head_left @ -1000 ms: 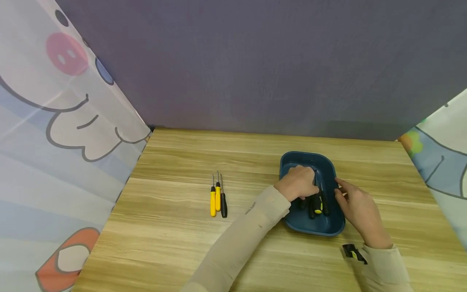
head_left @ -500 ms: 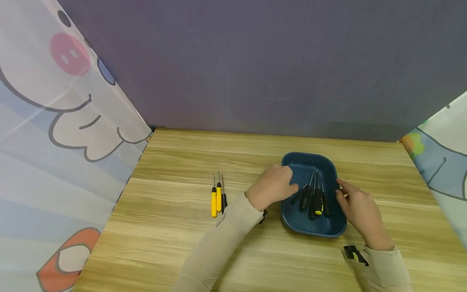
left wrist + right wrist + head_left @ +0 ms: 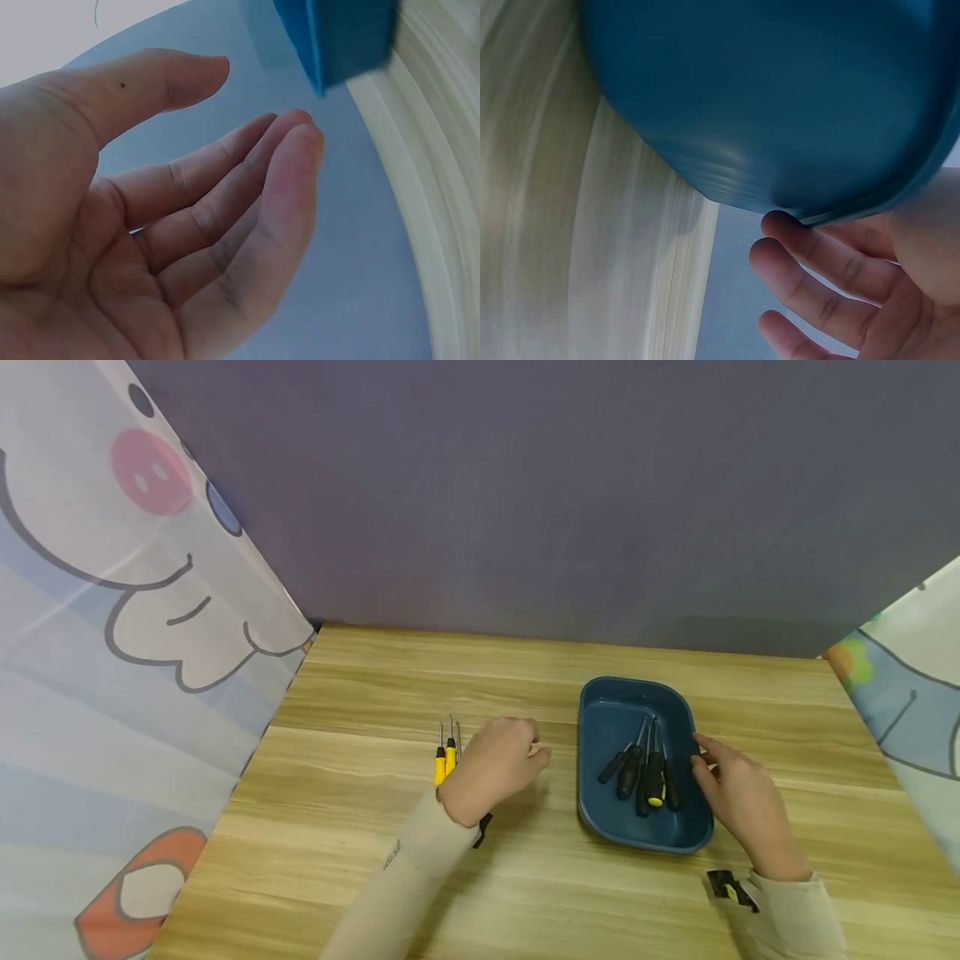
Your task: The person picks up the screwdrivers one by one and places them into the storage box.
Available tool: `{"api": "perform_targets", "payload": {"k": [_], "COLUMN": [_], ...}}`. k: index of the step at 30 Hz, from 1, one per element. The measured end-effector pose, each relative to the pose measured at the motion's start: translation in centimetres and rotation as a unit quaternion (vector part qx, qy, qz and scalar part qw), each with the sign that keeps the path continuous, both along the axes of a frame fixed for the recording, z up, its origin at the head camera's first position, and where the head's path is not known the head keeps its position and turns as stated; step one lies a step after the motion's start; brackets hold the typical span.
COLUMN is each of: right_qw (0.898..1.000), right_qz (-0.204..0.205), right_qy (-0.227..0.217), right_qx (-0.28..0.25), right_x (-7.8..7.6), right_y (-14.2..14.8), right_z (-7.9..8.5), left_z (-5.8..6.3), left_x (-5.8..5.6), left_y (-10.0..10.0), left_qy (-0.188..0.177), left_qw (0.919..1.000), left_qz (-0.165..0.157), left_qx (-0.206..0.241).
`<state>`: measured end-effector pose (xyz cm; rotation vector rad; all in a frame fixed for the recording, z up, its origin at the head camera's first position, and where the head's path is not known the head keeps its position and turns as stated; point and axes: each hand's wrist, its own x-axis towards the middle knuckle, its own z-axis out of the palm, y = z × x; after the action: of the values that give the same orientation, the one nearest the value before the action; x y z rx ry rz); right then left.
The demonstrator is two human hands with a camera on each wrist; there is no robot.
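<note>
My left hand (image 3: 498, 768) hovers over the table between the tray and a small row of screwdrivers. In the left wrist view its thumb and loosely bent fingers stand apart with nothing between them. Two yellow-handled screwdrivers (image 3: 440, 766) lie partly behind this hand. Only the shaft of a third screwdriver (image 3: 459, 739) shows beside them. My right hand (image 3: 746, 802) touches the right rim of the blue tray (image 3: 606, 727); the right wrist view has its fingertips against the rim, its thumb largely hidden. Several black-handled screwdrivers (image 3: 628, 774) lie inside the tray, one with a yellow butt.
The wooden table (image 3: 525, 910) ends at a grey panel (image 3: 525, 510) at the back. Cartoon-printed cloth (image 3: 142, 643) hangs at the left, and similar cloth (image 3: 911, 693) at the right. A black strap piece (image 3: 731, 889) sits by the right cuff.
My left hand has come out of the tray and moved left, now partly covering the screwdrivers on the table. The right hand stays at the tray's rim.
</note>
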<state>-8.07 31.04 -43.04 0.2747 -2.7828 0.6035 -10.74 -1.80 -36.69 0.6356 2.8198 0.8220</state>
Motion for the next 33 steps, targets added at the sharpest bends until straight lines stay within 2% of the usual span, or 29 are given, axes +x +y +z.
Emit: {"api": "perform_targets", "payload": {"k": [6, 12, 18, 21, 28, 33], "right_qw": [1.000, 1.000, 1.000, 1.000, 1.000, 1.000], "right_qz": [0.000, -0.002, 0.000, 0.003, 0.002, 0.000], "right_qy": [0.005, 0.002, -0.002, -0.001, -0.001, -0.004], "right_qx": [0.001, 0.006, 0.002, 0.001, 0.004, 0.005], "right_x": [0.1, 0.1, 0.1, 0.1, 0.0, 0.0], "right_y": [0.0, 0.1, 0.1, 0.1, 0.0, -0.1], "right_z": [0.0, -0.3, -0.3, -0.2, -0.1, 0.0], "left_z": [-1.1, -2.2, -3.8, -4.4, -5.6, -6.6], "left_x": [0.9, 1.7, 1.9, 2.0, 1.7, 1.4], "left_y": [-3.1, -6.1, -8.5, -9.4, -10.5, -10.8], "left_qy": [-0.005, -0.030, -0.057, -0.067, -0.071, -0.094], "left_qw": [0.9992, 0.9966, 0.9907, 0.9874, 0.9842, 0.9804], "left_qz": [0.040, 0.076, 0.124, 0.143, 0.160, 0.170], "left_qx": [-0.002, 0.005, 0.000, -0.013, -0.027, -0.034]}}
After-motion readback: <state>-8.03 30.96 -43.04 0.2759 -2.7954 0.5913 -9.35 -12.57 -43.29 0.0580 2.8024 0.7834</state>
